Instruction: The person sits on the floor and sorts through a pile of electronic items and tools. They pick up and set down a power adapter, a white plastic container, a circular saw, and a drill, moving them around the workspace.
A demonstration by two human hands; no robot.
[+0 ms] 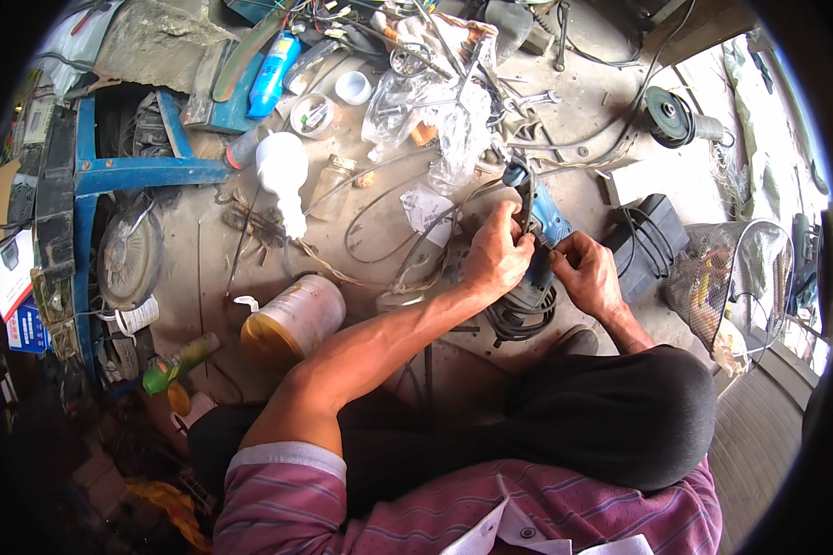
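Observation:
A blue-and-black corded power tool (pixel 545 207) stands out before me above the concrete floor. My left hand (pixel 496 250) grips its dark side part, thumb pointing toward the middle of the body. On the other side, my right hand (pixel 589 272) has thumb and forefinger pinched at the housing's edge. Whatever small part lies between those fingertips is hidden. Below both hands is a coiled black cord (pixel 524 316), bunched at the tool's lower end. The tool's far end lies close to a pile of cables and plastic.
A clear plastic bag (pixel 451 135) and wrenches (pixel 538 99) lie beyond. At right are a dark box with cord (pixel 644 236), a wire-mesh basket (pixel 718 284) and a cord reel (pixel 666 114). A white tub (pixel 305 309), glass jar (pixel 333 187) and blue metal frame (pixel 153 172) stand left.

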